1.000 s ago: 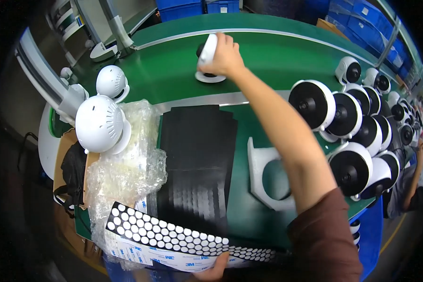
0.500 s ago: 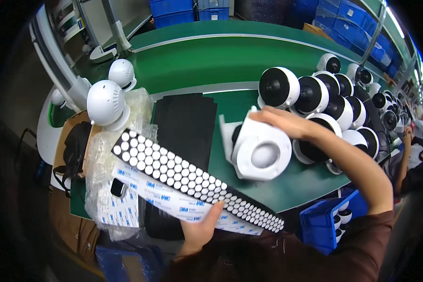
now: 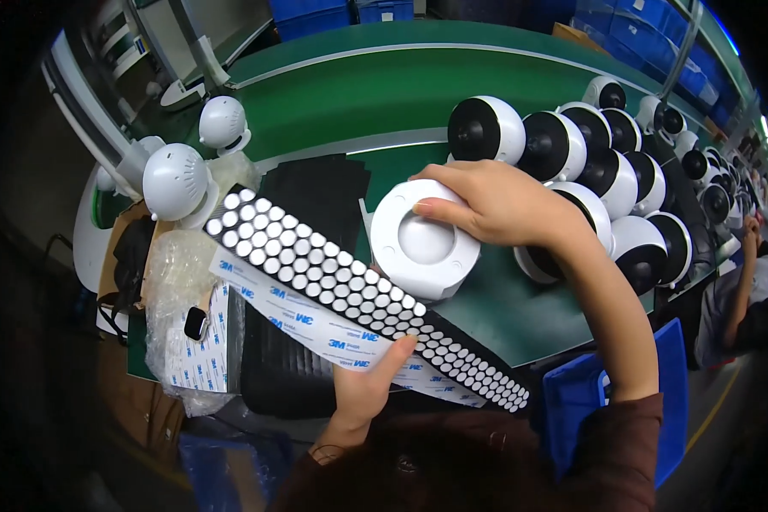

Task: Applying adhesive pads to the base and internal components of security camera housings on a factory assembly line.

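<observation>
My left hand [image 3: 365, 388] is closed on the lower edge of a long adhesive strip [image 3: 316, 271], thumb on top. Rows of white round pads cover the strip's black face, and a printed white backing paper [image 3: 303, 317] hangs along its lower side. My right hand [image 3: 499, 200] grips a white dome camera [image 3: 388, 235], tilted so that its round base with a recessed centre shows. The thumb reaches over the recess, while the other fingers lie around the far side. The camera's lower edge is close to the strip; whether they touch, I cannot tell.
Several white cameras with black fronts [image 3: 555, 147] crowd the right of the green table [image 3: 508, 320]. Two white cameras [image 3: 175, 181] stand at left, by bubble wrap [image 3: 179, 286]. Black sheets [image 3: 316, 192] lie mid-table. A blue bin [image 3: 670, 401] sits lower right. Another person's arm [image 3: 749, 264] shows far right.
My right hand has brought the camera leftward to the strip, its base turned more into view. The thumb now lies over the base. My left hand keeps hold of the strip.
</observation>
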`<state>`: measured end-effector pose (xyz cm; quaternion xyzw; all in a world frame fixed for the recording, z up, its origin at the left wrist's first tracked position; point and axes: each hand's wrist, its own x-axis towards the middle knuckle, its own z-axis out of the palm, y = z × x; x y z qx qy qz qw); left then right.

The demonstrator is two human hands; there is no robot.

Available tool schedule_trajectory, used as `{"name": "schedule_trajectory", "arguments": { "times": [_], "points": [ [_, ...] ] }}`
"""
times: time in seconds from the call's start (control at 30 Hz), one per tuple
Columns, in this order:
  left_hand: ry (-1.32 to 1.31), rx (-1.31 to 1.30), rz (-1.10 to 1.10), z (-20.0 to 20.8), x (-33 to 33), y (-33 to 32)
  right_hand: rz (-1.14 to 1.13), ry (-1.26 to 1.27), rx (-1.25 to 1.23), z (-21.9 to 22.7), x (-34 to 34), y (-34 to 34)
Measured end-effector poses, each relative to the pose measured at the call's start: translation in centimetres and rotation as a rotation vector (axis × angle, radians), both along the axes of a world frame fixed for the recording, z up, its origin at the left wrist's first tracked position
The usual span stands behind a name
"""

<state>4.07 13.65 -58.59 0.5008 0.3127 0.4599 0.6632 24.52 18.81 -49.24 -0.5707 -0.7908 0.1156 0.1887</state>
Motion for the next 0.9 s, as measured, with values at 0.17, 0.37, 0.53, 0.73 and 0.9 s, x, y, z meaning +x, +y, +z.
{"name": "schedule_trajectory", "arguments": {
  "times": [0.17,0.37,0.53,0.73,0.9],
  "points": [
    [-0.029,0.062,0.296,-0.1,-0.3,0.2,-0.071,0.018,0.370,-0.5,-0.6,-1.6],
    [-0.203,0.325,0.271,-1.3,-3.1,-1.0,-0.062,0.430,0.261,-2.3,-6.8,-8.3],
    [-0.236,0.252,0.117,0.0,-2.2,-2.0,-0.131,0.611,0.179,-3.7,-7.2,-9.5],
    [-0.063,0.322,0.241,-1.0,-1.4,-1.2,-0.160,0.628,0.116,-3.9,-6.7,-9.2],
    [-0.020,0.424,0.308,0.2,-1.8,-1.5,-0.089,0.630,0.280,-3.3,-6.8,-8.2]
  ]
}}
